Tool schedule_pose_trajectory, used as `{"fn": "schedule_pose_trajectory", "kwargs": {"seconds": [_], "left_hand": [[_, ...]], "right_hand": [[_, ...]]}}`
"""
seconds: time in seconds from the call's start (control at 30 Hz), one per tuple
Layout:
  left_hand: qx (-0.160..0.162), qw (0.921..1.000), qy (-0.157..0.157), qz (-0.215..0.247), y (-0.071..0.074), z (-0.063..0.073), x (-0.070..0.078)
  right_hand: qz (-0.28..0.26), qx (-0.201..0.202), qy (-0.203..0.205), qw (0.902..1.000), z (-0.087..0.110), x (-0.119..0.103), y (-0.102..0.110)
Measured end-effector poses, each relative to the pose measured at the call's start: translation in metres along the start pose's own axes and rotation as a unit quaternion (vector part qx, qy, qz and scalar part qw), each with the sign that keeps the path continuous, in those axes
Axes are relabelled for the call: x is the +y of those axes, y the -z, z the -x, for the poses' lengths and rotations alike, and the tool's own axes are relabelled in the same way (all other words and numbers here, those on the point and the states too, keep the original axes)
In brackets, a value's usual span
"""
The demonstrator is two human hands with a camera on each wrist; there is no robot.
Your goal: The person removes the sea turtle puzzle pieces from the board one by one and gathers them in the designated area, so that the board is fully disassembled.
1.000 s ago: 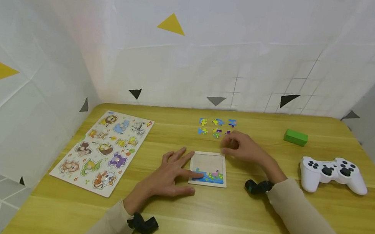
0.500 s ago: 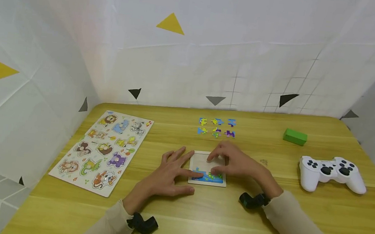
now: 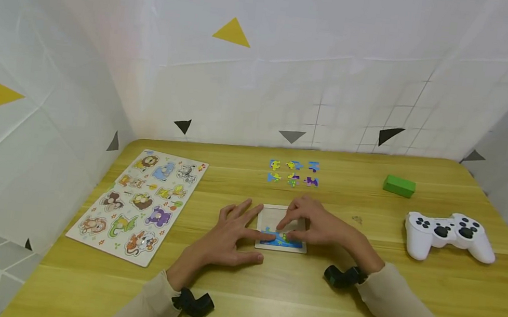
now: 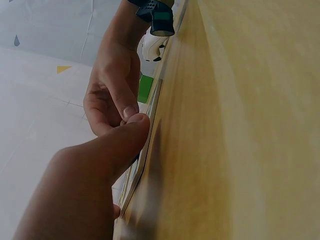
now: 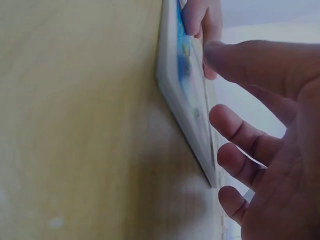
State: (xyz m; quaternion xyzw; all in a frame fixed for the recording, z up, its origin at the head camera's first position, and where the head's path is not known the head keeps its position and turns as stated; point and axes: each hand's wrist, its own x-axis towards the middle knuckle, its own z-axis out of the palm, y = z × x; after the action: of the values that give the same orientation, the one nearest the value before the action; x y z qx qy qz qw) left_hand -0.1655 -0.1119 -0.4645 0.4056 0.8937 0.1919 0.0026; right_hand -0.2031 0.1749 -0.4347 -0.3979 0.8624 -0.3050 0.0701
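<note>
A small square puzzle tray with a pale wooden rim lies on the table, a strip of blue and green jigsaw pieces along its near side. My left hand is spread beside it, its straight index finger resting on the strip. Over the tray's right side reaches my right hand. Its index fingertip and thumb come down at the strip's upper edge, other fingers loosely bent in the right wrist view. Whether they pinch a piece is too small to see. Blue, yellow and purple loose pieces lie beyond the tray.
An animal peg-puzzle board lies at the left. On the right are a green block and a white game controller. Pale sheeting stands behind the wooden table.
My right hand has moved from just beyond the tray's upper right corner down onto the strip, its index finger lowering toward the pieces. The left hand has stayed in place.
</note>
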Motion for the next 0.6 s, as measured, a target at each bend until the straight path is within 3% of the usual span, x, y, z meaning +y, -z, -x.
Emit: {"fn": "schedule_pose_trajectory", "kwargs": {"seconds": [0.6], "left_hand": [[0.000, 1.0000, -0.003, 0.010, 0.0002, -0.0001, -0.0010]], "right_hand": [[-0.004, -0.009, 0.019, 0.9998, -0.0010, -0.0028, -0.0067]]}}
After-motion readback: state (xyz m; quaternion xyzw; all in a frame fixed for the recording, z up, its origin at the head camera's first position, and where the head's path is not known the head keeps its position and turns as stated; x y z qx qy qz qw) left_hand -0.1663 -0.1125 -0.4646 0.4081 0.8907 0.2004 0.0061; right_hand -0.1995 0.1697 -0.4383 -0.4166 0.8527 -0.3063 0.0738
